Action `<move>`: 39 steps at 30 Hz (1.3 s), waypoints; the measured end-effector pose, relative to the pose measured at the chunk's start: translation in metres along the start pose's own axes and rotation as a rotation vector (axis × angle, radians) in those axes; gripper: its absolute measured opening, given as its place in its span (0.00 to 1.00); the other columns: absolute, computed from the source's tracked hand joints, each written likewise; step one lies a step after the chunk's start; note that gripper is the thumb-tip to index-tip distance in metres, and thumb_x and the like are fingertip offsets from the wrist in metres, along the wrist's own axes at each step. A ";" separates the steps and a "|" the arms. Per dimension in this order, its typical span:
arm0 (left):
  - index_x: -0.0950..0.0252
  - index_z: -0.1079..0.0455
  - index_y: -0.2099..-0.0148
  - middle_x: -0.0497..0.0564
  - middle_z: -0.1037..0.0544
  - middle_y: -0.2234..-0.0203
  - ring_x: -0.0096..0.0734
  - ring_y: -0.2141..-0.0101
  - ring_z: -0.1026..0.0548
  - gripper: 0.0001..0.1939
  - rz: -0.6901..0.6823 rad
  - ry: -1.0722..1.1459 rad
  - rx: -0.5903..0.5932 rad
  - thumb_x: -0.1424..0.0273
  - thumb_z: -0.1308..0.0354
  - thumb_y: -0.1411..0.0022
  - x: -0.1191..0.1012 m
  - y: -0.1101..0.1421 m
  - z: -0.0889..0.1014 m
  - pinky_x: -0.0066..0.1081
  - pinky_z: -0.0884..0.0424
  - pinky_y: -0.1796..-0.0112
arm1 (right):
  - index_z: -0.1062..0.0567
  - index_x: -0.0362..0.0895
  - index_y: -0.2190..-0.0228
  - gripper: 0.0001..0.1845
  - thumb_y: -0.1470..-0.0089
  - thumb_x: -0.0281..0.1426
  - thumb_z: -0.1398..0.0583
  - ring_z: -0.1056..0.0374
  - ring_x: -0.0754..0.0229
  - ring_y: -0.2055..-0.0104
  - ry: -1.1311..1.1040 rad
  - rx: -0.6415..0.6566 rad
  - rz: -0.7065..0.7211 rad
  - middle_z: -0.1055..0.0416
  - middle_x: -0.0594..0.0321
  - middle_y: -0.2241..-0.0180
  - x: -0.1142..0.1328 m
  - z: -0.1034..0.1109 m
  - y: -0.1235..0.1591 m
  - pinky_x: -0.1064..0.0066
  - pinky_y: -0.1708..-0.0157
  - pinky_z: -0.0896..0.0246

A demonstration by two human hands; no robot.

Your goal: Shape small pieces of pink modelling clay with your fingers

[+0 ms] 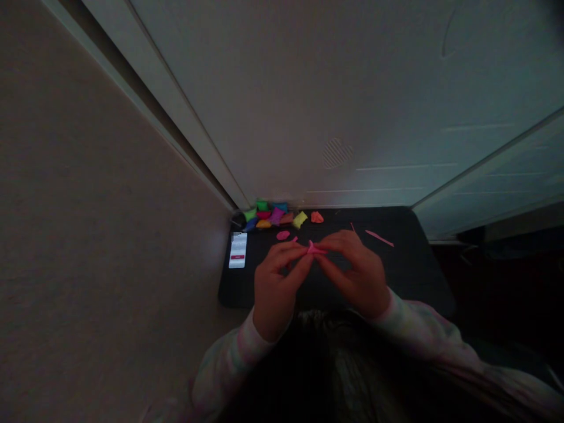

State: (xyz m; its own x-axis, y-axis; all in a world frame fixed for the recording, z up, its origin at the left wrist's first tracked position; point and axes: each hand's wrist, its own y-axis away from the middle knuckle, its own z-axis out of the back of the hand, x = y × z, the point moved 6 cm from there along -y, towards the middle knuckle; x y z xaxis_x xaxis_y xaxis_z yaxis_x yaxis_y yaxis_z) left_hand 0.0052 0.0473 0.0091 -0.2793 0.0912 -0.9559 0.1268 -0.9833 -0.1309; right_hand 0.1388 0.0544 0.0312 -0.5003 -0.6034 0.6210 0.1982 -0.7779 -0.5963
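My left hand [277, 288] and my right hand [359, 273] meet over a small black table [414, 270]. Both pinch a small pink piece of clay [315, 248] between their fingertips, the left from the left side, the right from the right. A flat pink clay blob [282, 235] lies just beyond my left hand. A thin pink stick tool [379, 238] lies past my right hand, and a shorter pink sliver [352, 227] lies beside it.
Several small bright clay packets [269, 215] are heaped at the table's far left, with a yellow packet [300, 219] and an orange lump [316, 217] beside them. A lit phone [238, 251] lies at the left edge. A wall and door frame stand behind.
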 end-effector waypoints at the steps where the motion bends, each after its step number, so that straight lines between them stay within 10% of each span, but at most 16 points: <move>1: 0.61 0.24 0.67 0.49 0.23 0.68 0.29 0.67 0.27 0.05 0.003 0.005 -0.003 0.72 0.41 0.48 0.000 0.000 -0.001 0.27 0.32 0.70 | 0.28 0.45 0.69 0.04 0.51 0.26 0.41 0.30 0.58 0.67 0.006 -0.011 0.008 0.25 0.60 0.72 0.001 0.000 0.000 0.63 0.65 0.36; 23: 0.62 0.25 0.67 0.48 0.24 0.69 0.27 0.67 0.28 0.05 -0.013 0.098 -0.024 0.73 0.41 0.48 -0.001 -0.001 -0.002 0.26 0.31 0.67 | 0.28 0.44 0.69 0.03 0.50 0.27 0.41 0.31 0.60 0.67 -0.189 0.032 -0.263 0.28 0.61 0.71 -0.012 -0.004 0.005 0.66 0.66 0.36; 39: 0.61 0.24 0.67 0.49 0.23 0.70 0.30 0.66 0.27 0.05 -0.013 -0.001 -0.062 0.71 0.42 0.47 -0.002 0.000 -0.001 0.30 0.32 0.63 | 0.29 0.43 0.69 0.03 0.51 0.25 0.41 0.31 0.59 0.68 0.031 -0.021 0.018 0.26 0.60 0.73 0.004 0.000 -0.002 0.65 0.66 0.36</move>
State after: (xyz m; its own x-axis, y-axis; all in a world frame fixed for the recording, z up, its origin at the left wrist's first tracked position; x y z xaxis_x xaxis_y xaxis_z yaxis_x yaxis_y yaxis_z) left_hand 0.0066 0.0477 0.0105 -0.2818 0.1038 -0.9538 0.1817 -0.9704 -0.1592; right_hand 0.1371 0.0535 0.0346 -0.5226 -0.6116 0.5940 0.1900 -0.7627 -0.6182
